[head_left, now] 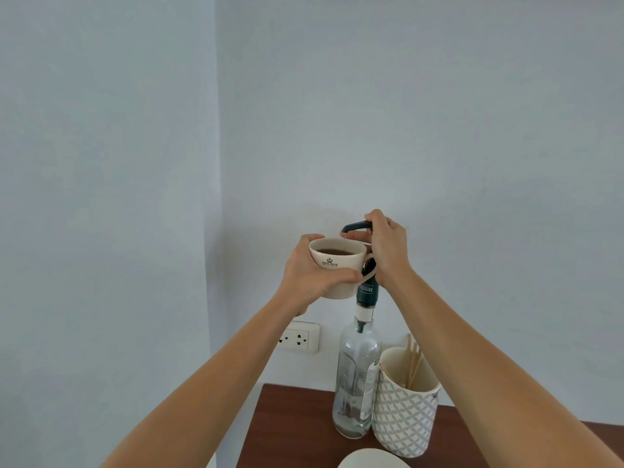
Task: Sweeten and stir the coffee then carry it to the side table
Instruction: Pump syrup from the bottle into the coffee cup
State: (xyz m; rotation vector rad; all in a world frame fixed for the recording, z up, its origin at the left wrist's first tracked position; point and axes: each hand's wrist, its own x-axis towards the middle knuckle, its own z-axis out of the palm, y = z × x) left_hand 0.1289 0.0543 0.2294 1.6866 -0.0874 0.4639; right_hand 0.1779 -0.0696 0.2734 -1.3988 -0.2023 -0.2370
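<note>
Scene: a person at a dark red-brown wooden worktop (290, 430) set in a pale grey-blue corner raises a cup to a syrup pump, seen from a head-worn camera.

Task's thing: the cream ceramic coffee mug with a dark crest printed on its side (337, 265) is held in the air, well above the worktop, upright, with brown coffee near its rim.

Left hand (309, 282): wrapped around the mug's body, thumb across the front below the crest, fingers curled behind the far rim.

Right hand (385, 248): closed over the dark green pump head with its short spout (354, 227), fingers curled on top and thumb beneath the spout, as if pressing.

Key relation: the spout's tip sits just above the mug's far rim, on the right hand's side; the mug's handle points right, touching or just beside the pump's neck.

Axis: the tall clear glass syrup bottle (356, 376) stands upright, its long axis vertical, so the press runs straight down while the mug waits beneath.

Syrup: a thin drip seems to hang from the spout, though it is too small to be sure.

Nearer hand: the left hand alone bears the mug; the right hand is nearer the white patterned ceramic holder (403, 417) of light wooden stir sticks (414, 363), just beside the bottle.

Stage: sweetening, by the look of it; stirring and the carry are not yet done.
</note>
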